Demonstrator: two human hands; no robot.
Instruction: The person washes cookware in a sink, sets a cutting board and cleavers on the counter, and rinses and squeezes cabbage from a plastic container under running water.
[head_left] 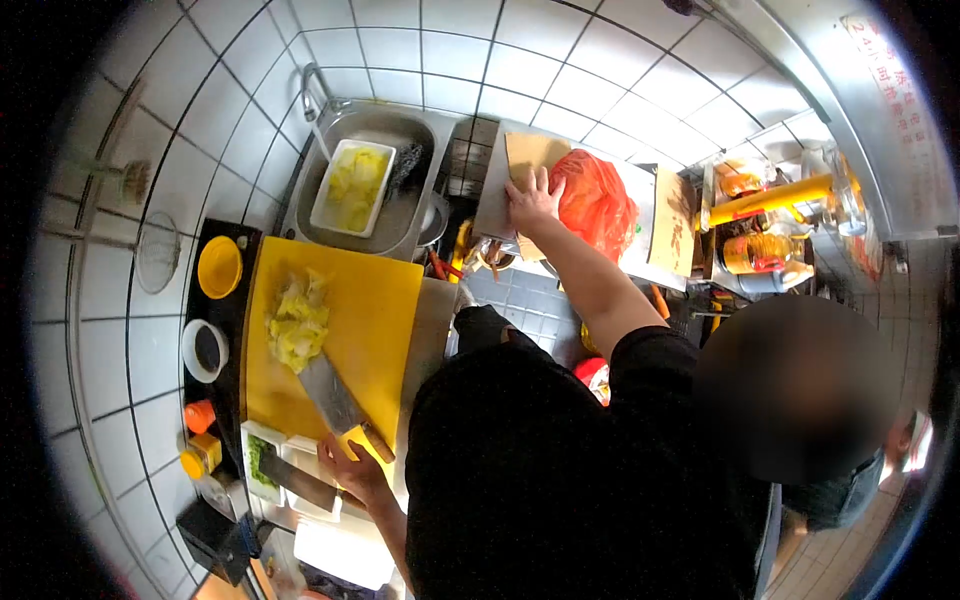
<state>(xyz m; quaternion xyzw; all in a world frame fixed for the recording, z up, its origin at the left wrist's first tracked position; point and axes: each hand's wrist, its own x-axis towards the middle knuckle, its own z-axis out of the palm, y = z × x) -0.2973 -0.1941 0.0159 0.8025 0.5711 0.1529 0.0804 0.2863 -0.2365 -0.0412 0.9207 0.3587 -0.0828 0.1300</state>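
Note:
My right hand (535,205) lies with its fingers spread on the edge of a red plastic bag (600,205) and brown cardboard (535,155). Lower left, my left hand (355,475) is at the near edge of the yellow cutting board (380,300), fingers apart. It is beside the wooden handle of a cleaver (330,392) lying on the board. A second knife (297,482) lies across white containers, its handle end close to my left palm; whether they touch is unclear. Chopped pale-yellow leafy vegetable (298,320) is piled at the cleaver's tip.
A steel sink (410,205) holds a white tray (330,215) of yellow-green leaves. Along the left wall stand a yellow bowl (220,267), a white bowl of dark liquid (206,350) and a yellow-lidded jar (202,456). Oil bottles (755,253) stand right. A person (835,500) is partly visible lower right.

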